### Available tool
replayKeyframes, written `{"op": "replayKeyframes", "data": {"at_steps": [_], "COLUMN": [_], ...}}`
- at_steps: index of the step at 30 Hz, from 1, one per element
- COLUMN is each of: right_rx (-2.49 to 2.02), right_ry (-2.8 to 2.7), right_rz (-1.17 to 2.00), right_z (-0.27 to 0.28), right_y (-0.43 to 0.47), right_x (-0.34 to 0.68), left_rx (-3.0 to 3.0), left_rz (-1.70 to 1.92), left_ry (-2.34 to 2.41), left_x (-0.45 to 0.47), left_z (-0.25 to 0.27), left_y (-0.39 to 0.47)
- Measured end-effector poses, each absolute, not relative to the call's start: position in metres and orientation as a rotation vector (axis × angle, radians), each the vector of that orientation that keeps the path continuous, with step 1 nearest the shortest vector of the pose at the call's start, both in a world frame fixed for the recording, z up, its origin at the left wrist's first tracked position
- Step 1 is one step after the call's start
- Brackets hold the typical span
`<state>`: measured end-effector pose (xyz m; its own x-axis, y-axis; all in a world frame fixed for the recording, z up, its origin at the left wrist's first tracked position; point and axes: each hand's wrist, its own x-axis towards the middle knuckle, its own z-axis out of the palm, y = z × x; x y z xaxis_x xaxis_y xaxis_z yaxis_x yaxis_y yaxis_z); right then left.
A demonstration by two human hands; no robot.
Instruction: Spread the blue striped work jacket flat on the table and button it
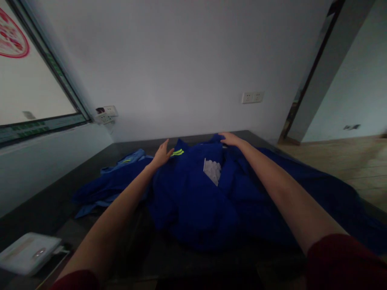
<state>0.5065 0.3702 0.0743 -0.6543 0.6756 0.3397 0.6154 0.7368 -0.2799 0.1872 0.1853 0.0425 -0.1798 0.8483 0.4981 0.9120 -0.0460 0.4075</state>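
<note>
A royal-blue work jacket [196,197] lies spread and rumpled over the dark table, with yellow-green stripes at its left shoulder and a grey-white patch on its middle. My left hand [162,154] is at that striped shoulder, fingers stretched and thumb apart, holding nothing. At the jacket's far edge, my right hand [230,139] has its fingers closed on a raised fold of the blue cloth. Part of the jacket's right side is hidden under my right forearm.
Left of the jacket lies another heap of blue clothing [121,177] with lighter blue parts. A white box-shaped device [28,253] sits at the near left of the dark table [87,163]. Wall sockets [252,97] are behind; dark blue cloth [320,189] stretches right.
</note>
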Motion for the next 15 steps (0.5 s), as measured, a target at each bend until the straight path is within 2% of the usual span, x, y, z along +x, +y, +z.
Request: {"op": "replayKeyframes", "data": {"at_steps": [4,8,12,15], "right_rx": [-0.922,-0.753,-1.018,-1.35], "right_ry": [-2.637,-2.66,-2.652,-2.621], "right_rz": [0.32,0.544,0.731,0.869], "right_z": [0.062,0.069,0.056,0.022], "right_y": [0.318,0.223,0.133,0.098], "right_x": [0.539,0.597,0.676,0.741], "left_rx": [-2.147,-2.504,-2.836,-2.606], "left_rz": [-0.944,-0.743,-0.332,-0.362], "left_ry": [-1.872,-1.854,-1.826,-1.865], "left_x": [0.216,0.259,0.284,0.28], "left_z": [0.042,0.043,0.01,-0.023], "left_y": [0.112,0.009,-0.061,-0.073]}}
